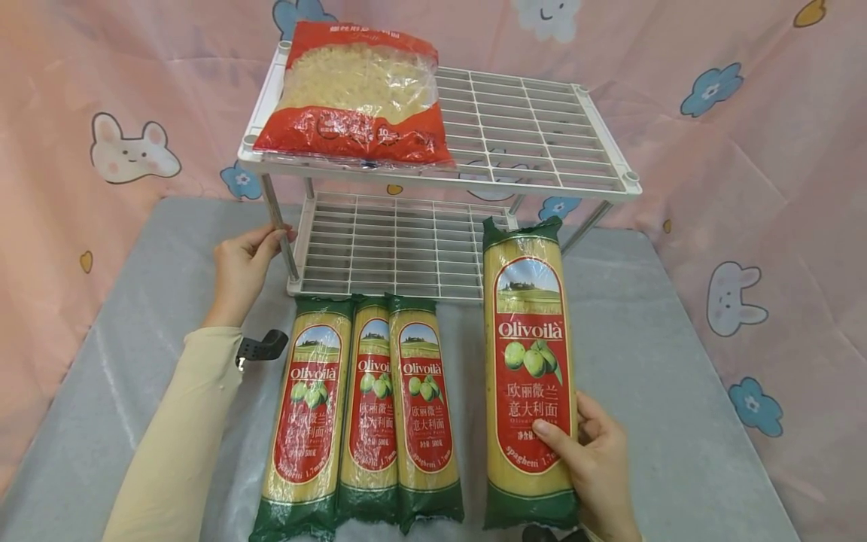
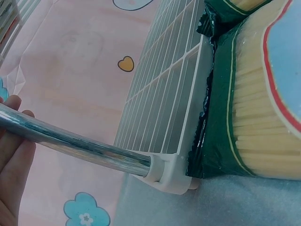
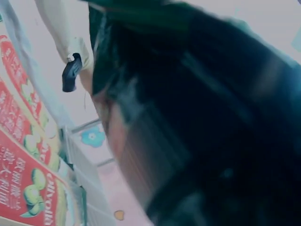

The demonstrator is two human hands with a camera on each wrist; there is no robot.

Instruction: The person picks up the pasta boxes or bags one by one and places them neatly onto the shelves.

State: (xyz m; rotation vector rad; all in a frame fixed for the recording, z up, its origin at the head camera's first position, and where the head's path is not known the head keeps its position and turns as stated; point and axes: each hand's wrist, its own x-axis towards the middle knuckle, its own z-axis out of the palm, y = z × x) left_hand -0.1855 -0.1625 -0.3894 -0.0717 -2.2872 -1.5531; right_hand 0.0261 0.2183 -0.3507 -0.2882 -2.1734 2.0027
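My right hand (image 1: 599, 459) grips a spaghetti pack (image 1: 528, 361) near its lower end, thumb on the front label. The pack's top overlaps the right front part of the rack's lower shelf in the head view. With my left hand (image 1: 245, 263) I hold the left front metal post (image 1: 278, 226) of the white two-tier rack (image 1: 542, 181). The left wrist view shows fingers behind that shiny post (image 2: 94, 146). In the right wrist view the dark, blurred end of the held pack (image 3: 141, 155) fills much of the picture.
Three more spaghetti packs, left (image 1: 311, 406), middle (image 1: 369, 406) and right (image 1: 423, 406), lie side by side before the rack. A red bag of pasta (image 1: 359, 98) rests on the upper shelf's left side. Grey cloth (image 1: 650, 361) covers the table; a pink curtain (image 1: 799, 226) hangs behind.
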